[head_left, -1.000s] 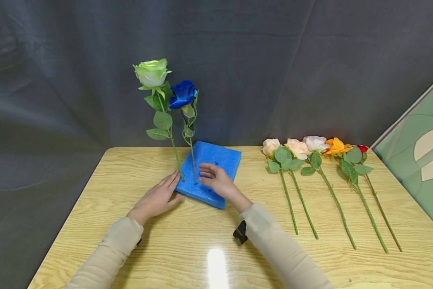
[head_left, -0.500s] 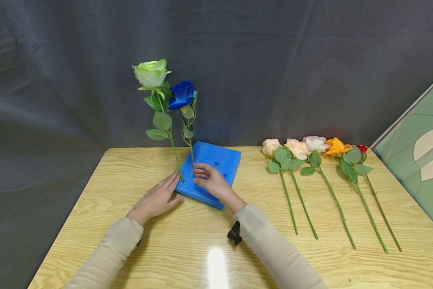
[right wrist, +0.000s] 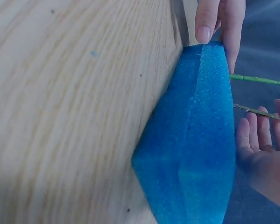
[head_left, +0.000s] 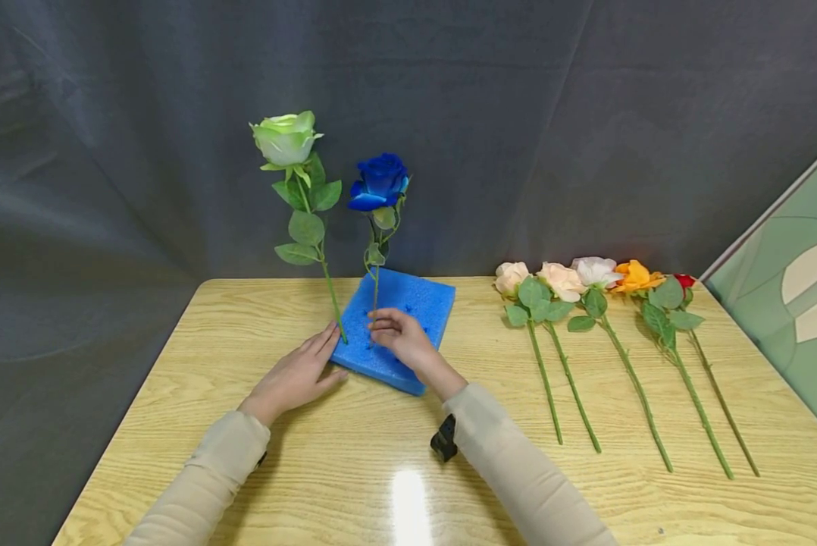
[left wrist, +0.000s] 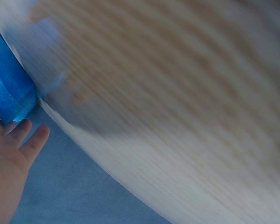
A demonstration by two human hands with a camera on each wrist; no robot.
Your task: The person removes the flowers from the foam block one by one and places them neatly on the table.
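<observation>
A blue foam block with several small holes lies on the table. My left hand rests at the block's left corner, fingers straight; the left wrist view shows its fingertips beside the blue edge. A pale green rose stands in the foam close to those fingertips, leaning left. The blue rose stands to its right, stem end at the foam. With thumb and fingers my right hand pinches its stem low down; in the right wrist view the stem runs between the fingertips.
Several roses lie side by side on the table's right: two peach roses, a pale lilac one, an orange one and a red one. A dark curtain hangs behind. A green patterned panel leans at the right.
My right hand has moved left onto the blue rose's stem and taken hold of it. The blue flower has swung right, away from the green rose. My left hand stays in place.
</observation>
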